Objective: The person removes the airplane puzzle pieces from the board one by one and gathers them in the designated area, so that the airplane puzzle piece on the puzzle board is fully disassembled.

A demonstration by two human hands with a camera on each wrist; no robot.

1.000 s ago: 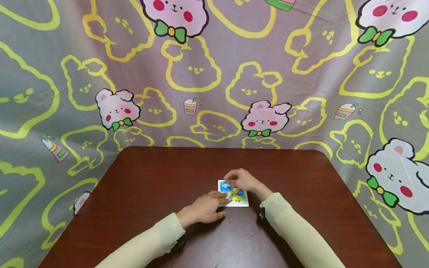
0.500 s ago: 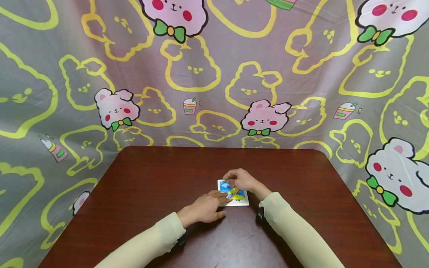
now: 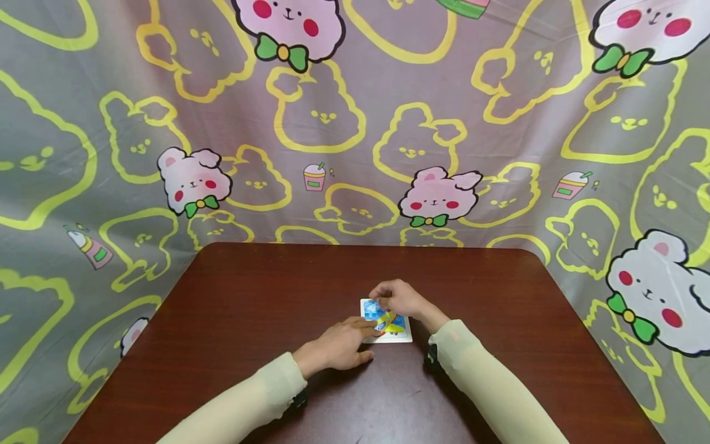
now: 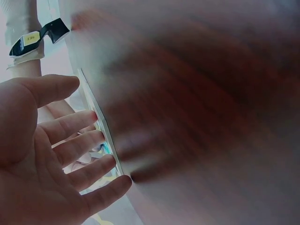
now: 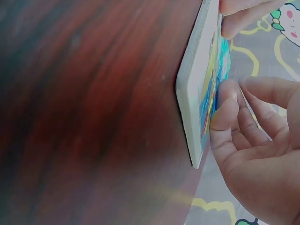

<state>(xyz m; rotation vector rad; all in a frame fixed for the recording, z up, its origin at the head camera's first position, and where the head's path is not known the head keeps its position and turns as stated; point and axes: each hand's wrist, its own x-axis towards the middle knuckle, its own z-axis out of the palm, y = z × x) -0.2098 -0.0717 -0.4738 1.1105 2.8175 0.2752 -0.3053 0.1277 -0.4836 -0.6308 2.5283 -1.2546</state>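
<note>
We see a small picture board (image 3: 386,321) lying flat near the middle of the dark wooden bench (image 3: 249,308). The left hand (image 3: 337,346) rests its straight, relaxed fingers on the board's near-left corner, apparently to steady it. The right hand (image 3: 400,298) curls over the top, fingertips (image 5: 228,96) pinching a coloured piece on the board's face.

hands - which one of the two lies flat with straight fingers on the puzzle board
The left hand: its straight fingers press the near-left corner of the puzzle board. The right hand instead curls its fingers down onto the picture, at the board's far side.
</note>
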